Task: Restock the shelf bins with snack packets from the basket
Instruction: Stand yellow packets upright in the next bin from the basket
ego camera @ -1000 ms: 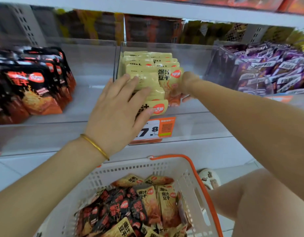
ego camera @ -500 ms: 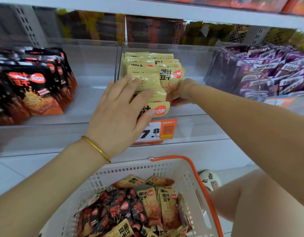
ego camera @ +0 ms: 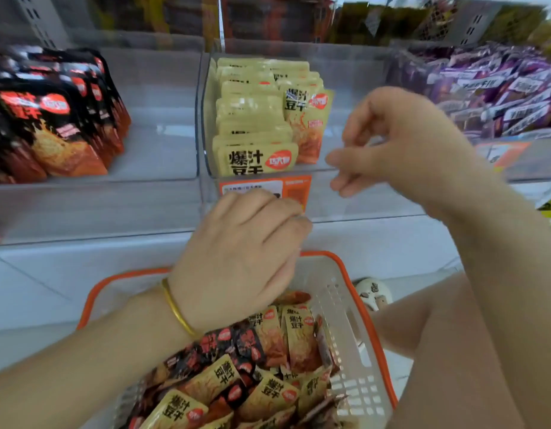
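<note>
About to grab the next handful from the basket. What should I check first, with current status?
1. Left hand free: ok, holds nothing, above the white plastic basket with orange rim.
2. Right hand free: ok, holds nothing, in front of the clear plastic middle bin.
3. Yellow snack packets in basket: ok, several on top.
4. Room in bin: ok, bare space right of the yellow packet stack.
5. Basket sorted: not ok, black snack packets mixed in.
</note>
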`<state>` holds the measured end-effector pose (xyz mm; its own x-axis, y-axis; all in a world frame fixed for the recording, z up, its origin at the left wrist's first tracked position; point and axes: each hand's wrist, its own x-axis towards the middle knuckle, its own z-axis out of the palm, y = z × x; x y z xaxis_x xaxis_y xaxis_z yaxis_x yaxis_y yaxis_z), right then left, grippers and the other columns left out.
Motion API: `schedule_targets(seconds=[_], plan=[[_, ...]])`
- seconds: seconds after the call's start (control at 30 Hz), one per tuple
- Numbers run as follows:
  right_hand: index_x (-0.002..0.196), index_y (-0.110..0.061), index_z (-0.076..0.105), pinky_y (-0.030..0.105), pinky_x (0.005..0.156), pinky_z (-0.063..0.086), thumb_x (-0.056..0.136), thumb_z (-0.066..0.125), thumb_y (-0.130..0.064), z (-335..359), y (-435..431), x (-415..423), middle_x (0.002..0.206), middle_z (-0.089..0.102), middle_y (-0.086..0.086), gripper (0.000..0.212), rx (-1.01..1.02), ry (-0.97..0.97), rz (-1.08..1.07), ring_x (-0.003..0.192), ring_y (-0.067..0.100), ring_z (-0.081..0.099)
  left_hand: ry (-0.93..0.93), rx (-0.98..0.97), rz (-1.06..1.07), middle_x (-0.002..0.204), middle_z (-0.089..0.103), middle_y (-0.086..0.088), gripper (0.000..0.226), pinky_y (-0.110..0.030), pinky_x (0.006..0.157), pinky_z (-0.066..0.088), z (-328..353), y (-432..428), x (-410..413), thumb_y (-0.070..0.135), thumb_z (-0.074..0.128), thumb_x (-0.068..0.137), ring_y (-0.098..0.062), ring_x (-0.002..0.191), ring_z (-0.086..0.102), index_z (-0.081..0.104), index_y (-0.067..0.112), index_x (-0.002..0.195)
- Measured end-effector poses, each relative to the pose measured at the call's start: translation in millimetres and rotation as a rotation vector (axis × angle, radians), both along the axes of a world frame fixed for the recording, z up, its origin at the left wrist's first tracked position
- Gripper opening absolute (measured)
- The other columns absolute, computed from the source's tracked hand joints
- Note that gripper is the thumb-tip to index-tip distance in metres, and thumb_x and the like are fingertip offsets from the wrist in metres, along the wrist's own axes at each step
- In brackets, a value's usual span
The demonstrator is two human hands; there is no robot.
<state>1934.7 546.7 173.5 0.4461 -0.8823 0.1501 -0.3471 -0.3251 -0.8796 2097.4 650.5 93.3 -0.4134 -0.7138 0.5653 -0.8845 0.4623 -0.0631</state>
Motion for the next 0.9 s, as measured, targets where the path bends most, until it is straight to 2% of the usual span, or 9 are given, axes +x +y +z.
schedule_targets(seconds=[0.07, 0.13, 0.2, 0.23, 0.3, 0.4, 0.57, 0.8, 0.9], plan=[[0.078, -0.009, 0.048, 0.043, 0.061, 0.059, 0.083, 0.067, 0.001, -47.7, 22.4, -1.7, 0.07, 0.057, 0.012, 0.022, 0.2, 0.217, 0.162, 0.061, 0.03, 0.069, -0.071, 0.177, -0.007, 0.105, 0.064, -0.005, 0.026, -0.044, 0.074, 0.046, -28.5, 2.9, -3.5, 0.019, 0.046, 0.085, -0.03, 0.094, 0.058, 0.067, 0.01, 0.099], [0.077, -0.012, 0.052, 0.041, 0.068, 0.057, 0.085, 0.065, -0.004, -111.7, 23.6, 2.5, 0.074, 0.062, 0.006, 0.018, 0.378, 0.619, 0.323, 0.067, 0.028, 0.069, -0.124, 0.353, 0.017, 0.102, 0.064, -0.002, 0.03, -0.039, 0.074, 0.049, -57.4, 6.3, -0.8, 0.024, 0.041, 0.081, -0.024, 0.093, 0.057, 0.067, 0.014, 0.094], [0.082, -0.011, 0.062, 0.028, 0.061, 0.051, 0.085, 0.065, -0.009, -175.7, 21.3, 5.7, 0.072, 0.066, -0.002, 0.004, 0.317, 1.048, 0.518, 0.071, 0.019, 0.065, -0.165, 0.482, 0.039, 0.1, 0.066, 0.0, 0.027, -0.036, 0.073, 0.051, -77.3, 8.7, 3.2, 0.027, 0.045, 0.08, -0.021, 0.094, 0.057, 0.068, 0.018, 0.091], [0.095, -0.007, 0.066, 0.024, 0.06, 0.047, 0.085, 0.066, -0.012, -205.5, 24.5, 4.0, 0.083, 0.067, -0.001, 0.011, 0.269, 1.197, 0.598, 0.081, 0.019, 0.063, -0.174, 0.531, 0.047, 0.1, 0.066, 0.0, 0.021, -0.036, 0.073, 0.052, -81.7, 9.5, 3.9, 0.026, 0.052, 0.08, -0.021, 0.095, 0.058, 0.069, 0.019, 0.09], [0.12, -0.002, 0.061, 0.028, 0.075, 0.049, 0.084, 0.069, -0.017, -257.7, 35.8, -5.0, 0.115, 0.063, 0.008, 0.04, 0.257, 1.386, 0.77, 0.106, 0.025, 0.058, -0.183, 0.605, 0.049, 0.109, 0.064, 0.0, 0.018, -0.037, 0.081, 0.049, -86.0, 10.7, 3.0, 0.023, 0.058, 0.084, -0.022, 0.102, 0.056, 0.069, 0.019, 0.098], [0.128, -0.009, 0.056, 0.035, 0.091, 0.043, 0.089, 0.061, -0.03, -310.0, 58.4, -26.5, 0.126, 0.057, 0.01, 0.045, 0.157, 1.551, 0.83, 0.119, 0.03, 0.052, -0.133, 0.627, 0.048, 0.125, 0.055, 0.002, 0.028, -0.036, 0.095, 0.039, -90.1, 11.2, 2.0, 0.027, 0.046, 0.093, -0.019, 0.116, 0.046, 0.063, 0.019, 0.114], [0.102, -0.002, 0.063, 0.036, 0.088, 0.051, 0.091, 0.051, -0.001, -304.3, 49.0, -24.9, 0.106, 0.064, 0.013, 0.017, -0.015, 1.453, 0.818, 0.1, 0.029, 0.061, -0.12, 0.699, 0.074, 0.127, 0.05, 0.008, 0.031, -0.033, 0.101, 0.035, -87.4, 10.3, 0.4, 0.031, 0.038, 0.097, -0.014, 0.118, 0.039, 0.056, 0.025, 0.121], [0.083, -0.015, 0.051, 0.02, 0.07, 0.036, 0.09, 0.054, -0.005, -172.0, 8.9, -14.2, 0.08, 0.05, -0.004, 0.012, -0.047, 0.919, 0.726, 0.078, 0.013, 0.046, 0.114, 0.995, 0.121, 0.12, 0.058, 0.003, 0.032, -0.033, 0.091, 0.046, -81.1, 0.1, -9.1, 0.037, 0.051, 0.094, -0.015, 0.107, 0.055, 0.055, 0.02, 0.121], [0.082, -0.015, 0.055, 0.012, 0.063, 0.036, 0.088, 0.061, -0.006, -135.9, 14.0, -20.8, 0.072, 0.052, -0.008, 0.013, 0.003, 0.594, 0.583, 0.065, 0.004, 0.047, 0.254, 0.965, 0.129, 0.089, 0.058, 0.001, 0.021, -0.018, 0.069, 0.043, -75.8, -5.2, -15.6, 0.035, 0.06, 0.089, -0.014, 0.08, 0.054, 0.055, 0.015, 0.09]])
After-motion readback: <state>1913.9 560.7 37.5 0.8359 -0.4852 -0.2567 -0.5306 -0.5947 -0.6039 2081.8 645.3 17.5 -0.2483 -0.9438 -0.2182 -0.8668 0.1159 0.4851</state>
